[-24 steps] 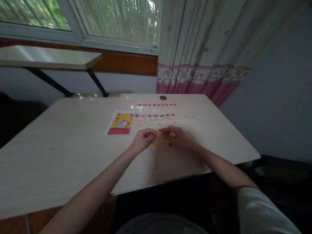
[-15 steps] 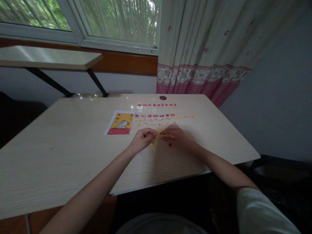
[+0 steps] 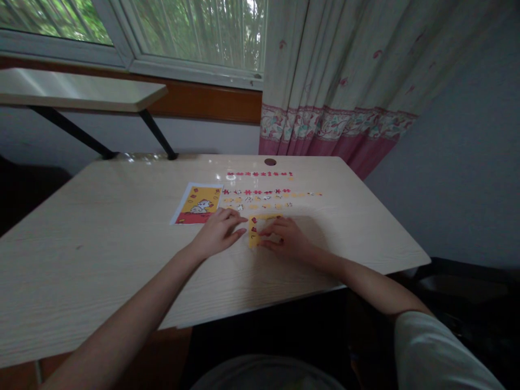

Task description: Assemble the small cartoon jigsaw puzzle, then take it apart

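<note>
A joined strip of yellow jigsaw pieces (image 3: 252, 238) with small dark red shapes lies on the desk between my hands. My right hand (image 3: 289, 238) rests over its right side, fingers spread and the fingertips on the pieces, hiding part of them. Just left of the strip is my left hand (image 3: 219, 233), with thumb and fingers apart and nothing between them. It covers the lower right corner of a printed picture (image 3: 197, 205), which shows a white animal on yellow above red. Loose yellow and white pieces (image 3: 254, 206) lie in rows beyond my hands.
A row of red jigsaw pieces (image 3: 260, 174) lies farther back, and a mixed red row (image 3: 258, 192) nearer. A round brown cap (image 3: 270, 162) sits at the desk's back edge. The raised shelf (image 3: 81, 89) stands at the left; a curtain (image 3: 325, 81) hangs behind.
My left hand has moved left off the yellow pieces, and its fingers have spread. My right hand has shifted slightly down and lies flatter over them. More of the strip's left side shows.
</note>
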`<state>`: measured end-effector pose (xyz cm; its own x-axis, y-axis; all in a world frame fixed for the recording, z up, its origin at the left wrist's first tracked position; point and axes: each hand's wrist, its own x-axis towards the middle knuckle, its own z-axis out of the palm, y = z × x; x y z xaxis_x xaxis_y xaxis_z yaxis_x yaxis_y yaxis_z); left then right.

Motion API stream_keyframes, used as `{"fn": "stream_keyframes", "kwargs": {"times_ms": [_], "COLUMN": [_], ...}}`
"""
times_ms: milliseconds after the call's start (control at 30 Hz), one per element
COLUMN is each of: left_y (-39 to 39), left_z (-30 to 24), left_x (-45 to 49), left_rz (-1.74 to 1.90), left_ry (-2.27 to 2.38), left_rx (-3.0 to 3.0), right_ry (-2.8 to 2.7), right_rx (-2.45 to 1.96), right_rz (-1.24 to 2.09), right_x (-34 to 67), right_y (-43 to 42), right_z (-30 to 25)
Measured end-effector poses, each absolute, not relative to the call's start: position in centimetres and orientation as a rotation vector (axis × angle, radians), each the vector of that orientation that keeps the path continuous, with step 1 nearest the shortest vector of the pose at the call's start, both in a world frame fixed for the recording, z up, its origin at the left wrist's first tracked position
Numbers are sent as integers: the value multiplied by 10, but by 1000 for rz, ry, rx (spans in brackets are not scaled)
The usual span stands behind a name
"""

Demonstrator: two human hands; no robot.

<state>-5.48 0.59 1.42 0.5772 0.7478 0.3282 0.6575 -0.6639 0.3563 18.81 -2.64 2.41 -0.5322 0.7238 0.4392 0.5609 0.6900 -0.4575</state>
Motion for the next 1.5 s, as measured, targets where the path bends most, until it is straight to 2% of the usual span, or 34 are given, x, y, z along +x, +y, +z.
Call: {"fn": "stream_keyframes", "kwargs": {"times_ms": [233,1067,1300,1500], "left_y": [4,-1,0,-2], "left_z": [13,14,14,17], "left_x": [-53,-51,-51,-50], "left_rz": [589,539,514,594], "left_ry": [1114,1111,1123,1058], "left_rx": [2694,2730,2738,2699], "right_ry": [-2442,-2718,-2661,-2559], "right_rx": [-1054,-835,-755,-811], "right_rz": [423,16,227,331], "right_x": [178,180,190,219], "right_y": [-39,-49,-36,-8], "right_z": [23,26,20,36]}}
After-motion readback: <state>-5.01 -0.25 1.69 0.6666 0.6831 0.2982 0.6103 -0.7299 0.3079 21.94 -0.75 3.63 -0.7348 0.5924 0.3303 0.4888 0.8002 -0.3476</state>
